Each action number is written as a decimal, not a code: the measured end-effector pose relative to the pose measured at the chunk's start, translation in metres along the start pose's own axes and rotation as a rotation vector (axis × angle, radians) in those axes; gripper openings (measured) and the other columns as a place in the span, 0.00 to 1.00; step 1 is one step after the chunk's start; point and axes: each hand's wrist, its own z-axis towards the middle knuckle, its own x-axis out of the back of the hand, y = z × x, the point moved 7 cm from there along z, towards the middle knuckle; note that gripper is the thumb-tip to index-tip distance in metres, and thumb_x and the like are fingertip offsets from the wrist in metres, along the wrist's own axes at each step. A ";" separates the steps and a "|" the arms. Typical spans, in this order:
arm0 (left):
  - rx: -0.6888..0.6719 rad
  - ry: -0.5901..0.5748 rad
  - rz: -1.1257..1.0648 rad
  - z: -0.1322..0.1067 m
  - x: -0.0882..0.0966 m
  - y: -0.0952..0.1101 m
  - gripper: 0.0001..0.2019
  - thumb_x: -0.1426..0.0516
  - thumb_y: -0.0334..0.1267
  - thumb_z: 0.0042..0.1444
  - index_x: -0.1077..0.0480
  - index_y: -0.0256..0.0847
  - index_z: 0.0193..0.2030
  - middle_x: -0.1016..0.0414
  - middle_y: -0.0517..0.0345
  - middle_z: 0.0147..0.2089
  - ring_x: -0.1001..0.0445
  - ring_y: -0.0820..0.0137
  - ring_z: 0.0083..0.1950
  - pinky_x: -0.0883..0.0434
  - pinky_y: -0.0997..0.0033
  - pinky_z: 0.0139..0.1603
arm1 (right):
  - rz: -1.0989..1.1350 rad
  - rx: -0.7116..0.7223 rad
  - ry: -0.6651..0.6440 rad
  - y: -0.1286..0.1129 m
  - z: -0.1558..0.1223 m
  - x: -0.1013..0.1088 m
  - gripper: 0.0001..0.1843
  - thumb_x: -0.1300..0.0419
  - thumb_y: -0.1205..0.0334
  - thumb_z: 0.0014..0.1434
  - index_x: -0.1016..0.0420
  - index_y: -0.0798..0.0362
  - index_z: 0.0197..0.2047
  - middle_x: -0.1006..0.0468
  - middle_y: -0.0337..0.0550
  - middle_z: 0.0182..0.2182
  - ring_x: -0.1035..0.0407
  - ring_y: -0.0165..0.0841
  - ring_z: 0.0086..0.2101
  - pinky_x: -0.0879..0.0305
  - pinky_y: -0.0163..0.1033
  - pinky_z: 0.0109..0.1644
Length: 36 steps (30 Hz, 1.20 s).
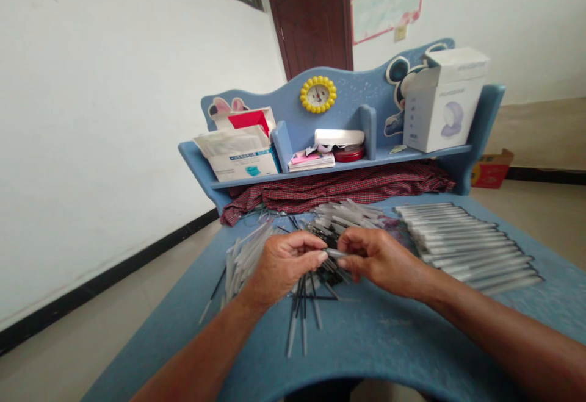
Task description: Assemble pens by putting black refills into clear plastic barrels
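Both hands meet over the middle of the blue desk. My left hand (286, 265) pinches the left end of a small pale, translucent pen part (336, 253) between thumb and fingers. On its other end my right hand (379, 260) is closed, fingertips and thumb together. Just beneath lie loose black pen refills (303, 304) with pale ends, pointing toward me. Left of my left hand is a heap of translucent pen barrels (245, 262). Another pile of pale pen parts (345, 214) lies behind my hands. My fingers partly cover the held part.
Finished-looking pens (467, 243) lie side by side at the right. A blue shelf (384, 157) rises at the back, carrying a mask box (247, 161), a white carton (446, 106) and a red tin (349, 154). Checked cloth (339, 185) is bunched beneath it.
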 end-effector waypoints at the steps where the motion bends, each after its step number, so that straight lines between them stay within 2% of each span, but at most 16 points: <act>1: -0.001 0.002 0.000 0.000 0.001 -0.001 0.07 0.35 0.34 0.44 0.23 0.34 0.30 0.27 0.60 0.24 0.32 0.77 0.24 0.34 0.79 0.26 | -0.011 0.006 -0.027 0.000 0.000 -0.001 0.07 0.43 0.62 0.59 0.35 0.52 0.29 0.35 0.34 0.22 0.38 0.27 0.24 0.43 0.34 0.27; 4: -0.009 0.010 -0.005 0.001 0.002 -0.002 0.07 0.35 0.35 0.43 0.23 0.34 0.31 0.27 0.60 0.24 0.32 0.76 0.24 0.33 0.78 0.26 | -0.052 0.021 -0.078 -0.002 0.000 -0.004 0.11 0.47 0.60 0.63 0.33 0.53 0.29 0.36 0.34 0.21 0.39 0.27 0.23 0.43 0.34 0.27; 6: -0.011 0.010 -0.003 0.000 0.002 -0.003 0.08 0.35 0.35 0.43 0.23 0.34 0.31 0.27 0.60 0.24 0.32 0.76 0.25 0.33 0.78 0.26 | -0.036 0.006 -0.030 -0.001 0.000 -0.001 0.05 0.44 0.61 0.60 0.33 0.52 0.33 0.35 0.34 0.22 0.38 0.27 0.24 0.43 0.34 0.27; 9: -0.003 0.013 -0.001 0.000 0.001 -0.003 0.08 0.35 0.35 0.43 0.23 0.34 0.31 0.27 0.60 0.24 0.32 0.76 0.24 0.33 0.78 0.26 | 0.031 -0.025 0.035 0.003 0.000 0.002 0.08 0.39 0.65 0.54 0.36 0.51 0.35 0.32 0.34 0.24 0.37 0.28 0.24 0.44 0.33 0.27; 12: -0.003 0.022 -0.009 0.000 0.001 -0.002 0.08 0.35 0.35 0.43 0.23 0.34 0.31 0.27 0.60 0.24 0.32 0.76 0.24 0.33 0.78 0.26 | 0.026 -0.014 -0.024 0.002 0.000 -0.002 0.07 0.43 0.62 0.59 0.35 0.52 0.30 0.35 0.34 0.21 0.38 0.27 0.23 0.44 0.34 0.27; 15: -0.004 0.026 -0.017 0.000 0.002 -0.001 0.07 0.35 0.34 0.43 0.23 0.34 0.30 0.27 0.59 0.24 0.32 0.76 0.25 0.33 0.78 0.26 | -0.029 -0.007 -0.049 0.002 0.000 -0.003 0.08 0.46 0.60 0.62 0.32 0.52 0.31 0.35 0.35 0.21 0.38 0.28 0.23 0.44 0.35 0.27; 17: -0.004 0.025 -0.017 -0.001 0.002 0.000 0.07 0.35 0.34 0.43 0.23 0.34 0.31 0.26 0.59 0.25 0.31 0.76 0.25 0.33 0.78 0.27 | -0.020 -0.007 0.002 0.003 0.000 0.000 0.04 0.42 0.61 0.58 0.32 0.52 0.35 0.32 0.35 0.24 0.37 0.28 0.24 0.43 0.34 0.27; 20: -0.006 0.024 -0.008 -0.001 0.002 -0.001 0.08 0.35 0.35 0.43 0.23 0.34 0.31 0.27 0.59 0.24 0.31 0.75 0.25 0.33 0.77 0.27 | 0.013 -0.009 0.047 0.005 0.000 0.003 0.07 0.38 0.64 0.54 0.35 0.51 0.34 0.31 0.34 0.24 0.36 0.28 0.25 0.43 0.34 0.27; 23: -0.011 0.026 -0.014 0.000 0.003 -0.002 0.08 0.35 0.35 0.43 0.23 0.34 0.31 0.26 0.59 0.24 0.31 0.75 0.25 0.33 0.77 0.27 | -0.014 -0.009 -0.031 0.003 0.000 -0.001 0.08 0.44 0.61 0.60 0.34 0.52 0.29 0.35 0.34 0.20 0.38 0.28 0.23 0.44 0.34 0.27; 25: -0.015 0.025 -0.014 0.000 0.003 -0.002 0.07 0.35 0.35 0.43 0.23 0.34 0.31 0.26 0.59 0.24 0.31 0.75 0.25 0.33 0.77 0.27 | -0.045 0.002 -0.058 0.001 0.000 -0.003 0.10 0.46 0.60 0.62 0.32 0.52 0.30 0.35 0.35 0.20 0.38 0.28 0.24 0.44 0.34 0.27; 27: -0.020 0.023 -0.010 0.000 0.002 -0.001 0.08 0.35 0.35 0.43 0.23 0.34 0.31 0.26 0.59 0.25 0.31 0.75 0.25 0.33 0.77 0.27 | -0.052 0.011 -0.014 0.000 0.000 0.000 0.04 0.43 0.61 0.59 0.31 0.52 0.35 0.33 0.35 0.23 0.37 0.29 0.25 0.44 0.34 0.28; 29: -0.025 0.024 -0.011 0.000 0.002 0.000 0.08 0.35 0.34 0.44 0.23 0.34 0.32 0.26 0.59 0.25 0.31 0.75 0.25 0.33 0.77 0.27 | -0.036 0.013 0.052 0.001 0.000 0.003 0.06 0.40 0.64 0.55 0.33 0.51 0.37 0.32 0.35 0.25 0.37 0.29 0.26 0.43 0.34 0.28; 33: -0.034 0.018 -0.013 0.000 0.001 0.002 0.07 0.35 0.34 0.44 0.23 0.34 0.31 0.27 0.59 0.23 0.31 0.76 0.24 0.33 0.77 0.27 | -0.023 -0.001 0.018 0.000 0.000 0.002 0.06 0.42 0.63 0.57 0.34 0.52 0.29 0.35 0.34 0.22 0.37 0.28 0.24 0.43 0.35 0.28; 36: -0.032 0.009 -0.020 0.000 0.001 0.001 0.06 0.35 0.34 0.44 0.23 0.34 0.30 0.28 0.60 0.23 0.32 0.75 0.24 0.33 0.77 0.27 | -0.023 -0.029 -0.028 -0.001 -0.001 0.001 0.08 0.44 0.61 0.59 0.32 0.53 0.29 0.35 0.35 0.21 0.37 0.28 0.23 0.42 0.35 0.28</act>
